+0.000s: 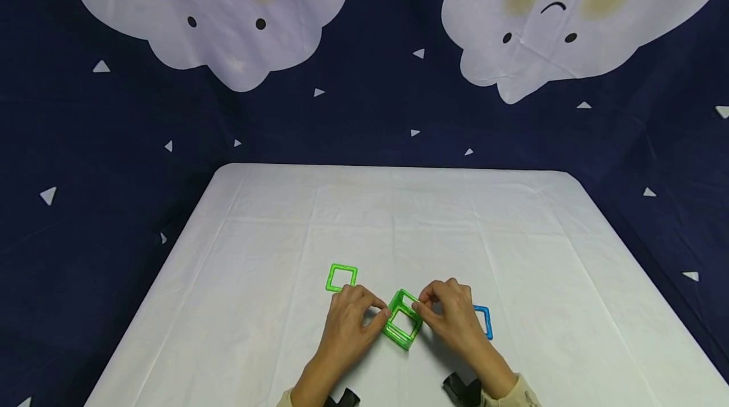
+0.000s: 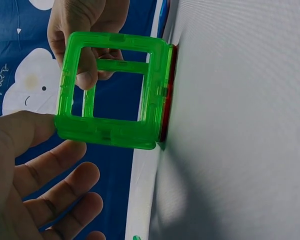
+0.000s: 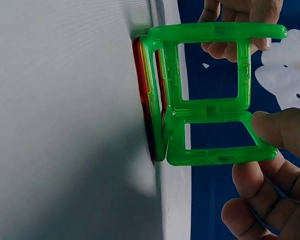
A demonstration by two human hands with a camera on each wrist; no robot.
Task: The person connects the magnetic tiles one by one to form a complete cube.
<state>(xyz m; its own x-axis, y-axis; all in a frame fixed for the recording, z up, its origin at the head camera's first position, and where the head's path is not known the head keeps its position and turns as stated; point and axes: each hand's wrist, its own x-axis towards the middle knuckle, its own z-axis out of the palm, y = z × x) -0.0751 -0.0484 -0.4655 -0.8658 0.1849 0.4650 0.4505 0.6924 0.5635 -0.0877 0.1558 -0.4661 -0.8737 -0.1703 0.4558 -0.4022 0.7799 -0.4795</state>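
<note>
A box of green square magnetic tiles (image 1: 397,337) stands between both hands on the white table. My left hand (image 1: 353,321) pinches its left edge with thumb and forefinger, the other fingers spread in the left wrist view. From the right, my right hand (image 1: 452,315) grips a green tile (image 3: 220,157); in the right wrist view the thumb lies on its face and the fingers are behind. This tile slants out from its neighbour. Under the green walls, a red tile (image 3: 142,85) lies at the base against the table.
One loose green square tile (image 1: 328,280) lies beyond my left hand. A blue square tile (image 1: 488,321) is to the right, partly hidden by my right hand. The white-covered table (image 1: 393,204) reaches back to a dark blue cloth (image 1: 370,122) with clouds and triangles.
</note>
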